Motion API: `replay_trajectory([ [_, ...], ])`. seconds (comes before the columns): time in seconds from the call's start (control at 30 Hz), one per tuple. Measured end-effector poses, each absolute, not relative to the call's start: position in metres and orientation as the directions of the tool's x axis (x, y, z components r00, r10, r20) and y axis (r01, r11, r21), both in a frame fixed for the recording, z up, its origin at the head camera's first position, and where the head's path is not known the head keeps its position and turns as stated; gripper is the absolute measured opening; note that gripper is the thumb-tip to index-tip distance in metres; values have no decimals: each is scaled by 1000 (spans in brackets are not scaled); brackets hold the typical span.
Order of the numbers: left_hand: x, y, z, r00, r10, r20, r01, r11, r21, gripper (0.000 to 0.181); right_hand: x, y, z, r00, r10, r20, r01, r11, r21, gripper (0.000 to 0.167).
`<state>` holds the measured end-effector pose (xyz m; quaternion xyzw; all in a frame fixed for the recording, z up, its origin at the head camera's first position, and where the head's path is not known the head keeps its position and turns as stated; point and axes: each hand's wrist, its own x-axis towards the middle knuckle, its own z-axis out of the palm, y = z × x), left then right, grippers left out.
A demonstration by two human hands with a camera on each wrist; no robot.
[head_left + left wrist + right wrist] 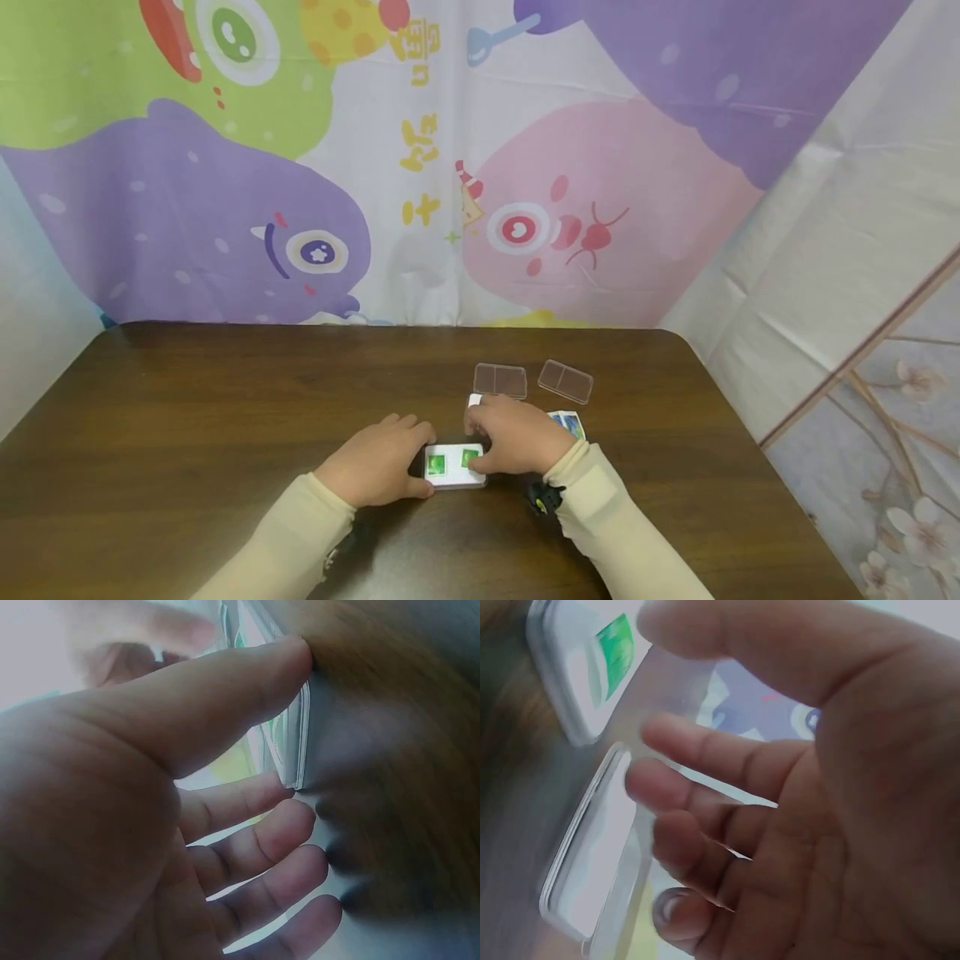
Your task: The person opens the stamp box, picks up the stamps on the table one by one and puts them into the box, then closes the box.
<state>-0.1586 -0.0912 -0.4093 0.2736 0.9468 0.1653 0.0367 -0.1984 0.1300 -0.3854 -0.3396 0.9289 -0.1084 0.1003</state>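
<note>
A flat white case with clear edges (453,477) lies on the table, with one green square (436,464) at its left and another (468,455) at its right. My left hand (375,462) holds the case's left end between thumb and index finger; the left wrist view shows the thumb of this hand (150,772) on the case edge (295,754). My right hand (521,435) is over the right end, its thumb by the right green square (617,656). In the right wrist view the fingers of this hand (817,780) are spread and loosely bent, pinching nothing.
A second white case (474,400), also in the right wrist view (596,862), lies partly behind my right hand. Two clear lids or trays (500,381) (566,382) lie farther back on the brown table (225,400). A blue printed piece (568,423) is beside my right wrist.
</note>
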Motion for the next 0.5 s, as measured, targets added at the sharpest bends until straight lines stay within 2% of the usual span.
replay_trajectory([
  [0.13,-158,-92,-408,-851,525,9,497,799,339,52,-199,132,-386,-731,-662,-166,-614,745,-262,27],
  [0.5,-158,-90,-408,-853,521,6,494,805,329,51,-197,130,-392,-728,-664,-172,-618,744,-255,21],
])
